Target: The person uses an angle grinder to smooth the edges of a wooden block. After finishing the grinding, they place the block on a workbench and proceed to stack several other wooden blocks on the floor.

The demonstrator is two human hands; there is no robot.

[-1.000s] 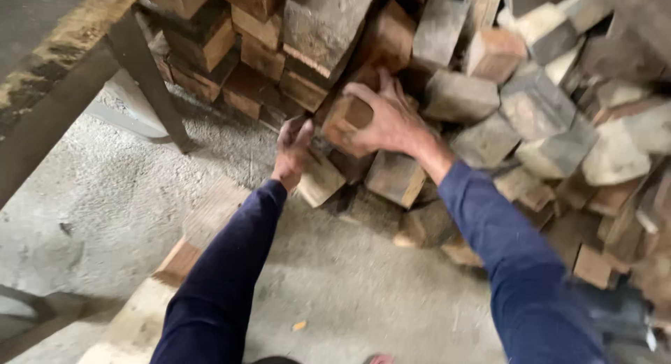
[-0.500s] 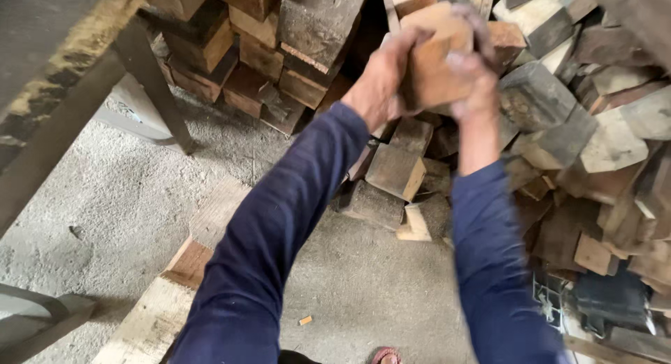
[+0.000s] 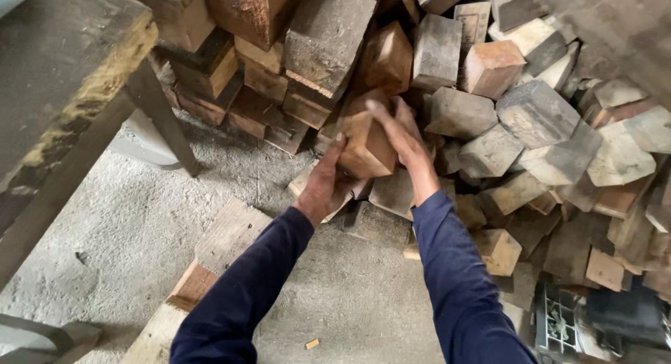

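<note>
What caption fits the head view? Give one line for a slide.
Left hand and right hand grip a wood block in front of a heap of blocks on a concrete floor.

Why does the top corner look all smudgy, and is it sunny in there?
Head view: the top right corner is a blurred close surface; the wood block between left hand and right hand is sharp; light is soft and even, without glare or hard shadows.

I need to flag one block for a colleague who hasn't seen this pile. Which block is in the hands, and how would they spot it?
Start at the wood pile against the concrete floor. At its front middle, the left hand and right hand grip one block. It alone is lifted, reddish-brown rather than grey.
</note>
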